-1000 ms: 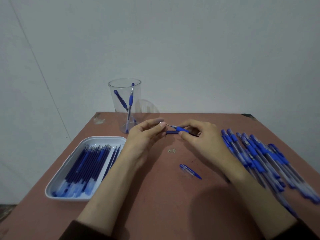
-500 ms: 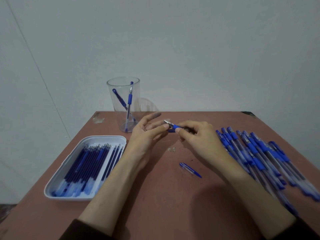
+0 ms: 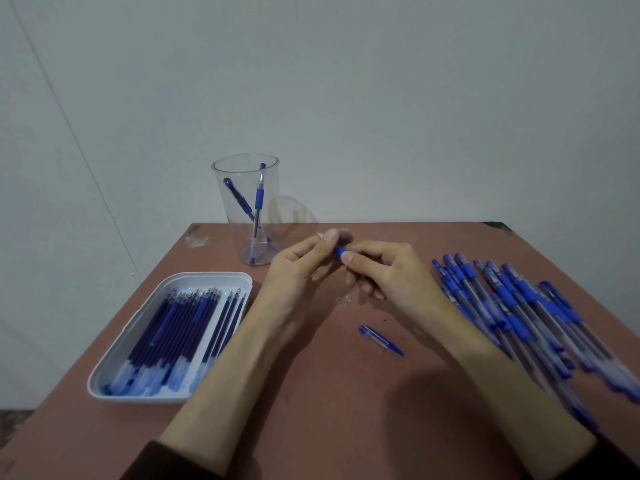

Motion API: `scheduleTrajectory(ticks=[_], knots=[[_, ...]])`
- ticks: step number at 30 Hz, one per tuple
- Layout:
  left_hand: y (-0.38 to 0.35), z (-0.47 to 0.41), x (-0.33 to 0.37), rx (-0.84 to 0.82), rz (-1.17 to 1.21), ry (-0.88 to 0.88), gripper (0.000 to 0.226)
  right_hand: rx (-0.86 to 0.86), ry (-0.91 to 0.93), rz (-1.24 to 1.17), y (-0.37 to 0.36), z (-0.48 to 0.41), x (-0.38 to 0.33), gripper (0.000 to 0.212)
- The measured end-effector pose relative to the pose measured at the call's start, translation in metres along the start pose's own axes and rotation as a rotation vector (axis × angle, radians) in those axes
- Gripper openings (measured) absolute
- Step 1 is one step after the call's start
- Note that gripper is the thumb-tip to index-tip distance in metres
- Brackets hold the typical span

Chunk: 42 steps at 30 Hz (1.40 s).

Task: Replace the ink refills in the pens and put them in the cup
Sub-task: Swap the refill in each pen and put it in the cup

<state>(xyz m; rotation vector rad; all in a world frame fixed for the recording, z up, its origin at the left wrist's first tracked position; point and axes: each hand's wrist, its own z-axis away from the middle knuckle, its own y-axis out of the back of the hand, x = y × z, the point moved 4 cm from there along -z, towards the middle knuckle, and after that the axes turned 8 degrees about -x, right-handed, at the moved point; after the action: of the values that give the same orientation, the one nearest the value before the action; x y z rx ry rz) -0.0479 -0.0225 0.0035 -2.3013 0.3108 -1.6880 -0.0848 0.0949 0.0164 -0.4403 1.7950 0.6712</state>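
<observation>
Sleeves, dark in colour, sat at the bottom edge of the frame, and both my forearms ran up from them over the reddish-brown table (image 3: 346, 427). Lower left: a white tray (image 3: 207, 277) lay on the table, filled with blue ink refills (image 3: 180, 334) laid side by side, tips toward the far end. Lower centre, between my forearms: one short blue-and-clear pen part (image 3: 380, 340) lay alone on the table. Right side of the frame: a pile of blue pens (image 3: 519, 313) lay fanned along the table edge, partly hidden behind my right forearm.

Centre of the frame: my left hand (image 3: 294, 275) and right hand (image 3: 391, 278) met above the table and held one pen (image 3: 340, 251) between them. Left thumb and fingertips pinched the tip end of that pen. Right thumb and forefinger pinched its blue grip, with the remaining right fingers curled beneath. Most of the barrel was hidden inside my right hand.

Upper centre-left, beyond my left hand: the clear cup (image 3: 270, 188) stood upright near the far table edge, with two pens (image 3: 259, 199) leaning inside it. Plain pale wall filled the upper frame.
</observation>
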Motion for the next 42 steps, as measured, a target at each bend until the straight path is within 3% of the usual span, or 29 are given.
scheduleTrajectory(ticks=[5, 11, 17, 21, 27, 32, 37, 42], knots=[[0.008, -0.003, 0.0, 0.04, 0.016, -0.037, 0.024, 0.015, 0.004, -0.117, 0.001, 0.0, -0.003, 0.018], [0.004, -0.001, -0.001, 0.03, -0.038, -0.021, 0.024, 0.016, -0.007, -0.025, -0.002, 0.001, -0.002, 0.016], [0.013, -0.004, -0.003, 0.076, -0.013, -0.008, 0.036, 0.023, -0.024, -0.156, 0.001, -0.001, 0.0, 0.018], [0.01, -0.002, -0.005, 0.061, -0.035, 0.013, 0.042, 0.088, -0.03, -0.061, 0.004, -0.001, 0.002, 0.017], [0.012, -0.001, -0.008, 0.117, -0.033, 0.046, 0.016, 0.05, -0.025, -0.009, 0.0, -0.001, 0.004, 0.015], [0.012, -0.001, -0.006, 0.078, -0.044, 0.077, 0.015, -0.031, -0.134, -0.225, -0.001, -0.002, 0.008, 0.025], [0.011, -0.003, -0.005, 0.054, -0.03, 0.076, 0.015, -0.101, -0.2, -0.31, 0.001, -0.004, 0.014, 0.021], [0.009, -0.001, -0.01, 0.061, -0.175, 0.139, 0.019, 0.095, -0.187, -0.146, 0.013, -0.007, 0.017, 0.017]])
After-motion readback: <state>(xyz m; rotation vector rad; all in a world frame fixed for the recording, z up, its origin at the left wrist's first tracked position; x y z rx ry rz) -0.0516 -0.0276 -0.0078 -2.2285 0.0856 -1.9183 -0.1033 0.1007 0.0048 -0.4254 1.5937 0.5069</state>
